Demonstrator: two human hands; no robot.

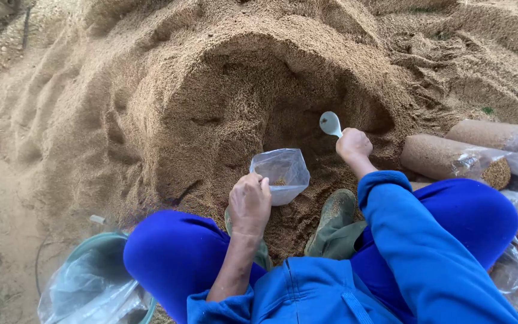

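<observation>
So I'm squatting in front of the big sawdust heap [211, 90], knees apart. My left hand [249, 203] has its grip closed on the near rim of a small clear plastic bag [281, 173], holding the mouth open toward 12 o'clock. My right hand [353, 145] is wrapped tight around a pale scoop [330, 123], bowl pointing up at about 11. The bag sits at roughly 8 o'clock from the scoop, close by, so the right hand is the nearer one to the hollow dug in the heap. Packed sawdust rolls [451, 159] lie off at 3 o'clock.
</observation>
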